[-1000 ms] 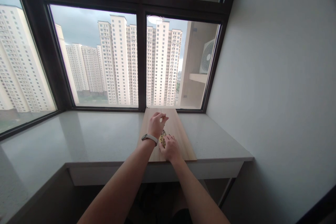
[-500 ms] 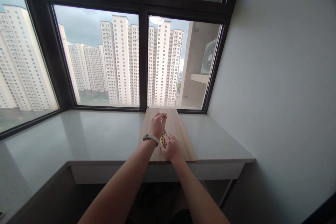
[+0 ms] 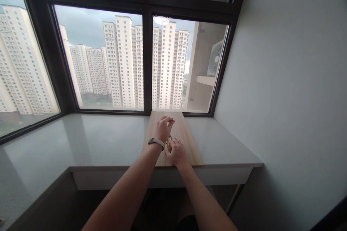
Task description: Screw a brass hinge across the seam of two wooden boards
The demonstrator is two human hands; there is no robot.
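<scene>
My left hand [image 3: 163, 128], with a pale-banded watch [image 3: 155, 141] on its wrist, is raised over a wooden board [image 3: 190, 146]. Its thumb and fingertips are pressed together in a pinch; whatever may be between them is too small to make out. Closer to me, my right hand [image 3: 178, 153] rests low over the board. Its fingers curl round a small yellow-and-dark patterned object [image 3: 168, 147], partly covered by the fingers, so its kind is unclear. The pinching left fingertips are a little beyond this object, toward the window.
The board lies on a pale stone counter [image 3: 108, 140], reaching from the window to the front edge. Dark window frames [image 3: 148, 61] stand behind it. A white wall [image 3: 284, 61] closes off the right side. Below the counter is a white apron panel [image 3: 103, 180].
My left hand has shifted very slightly, its pinched fingertips turning a little to the right and down. My right hand and the patterned object look nearly the same.
</scene>
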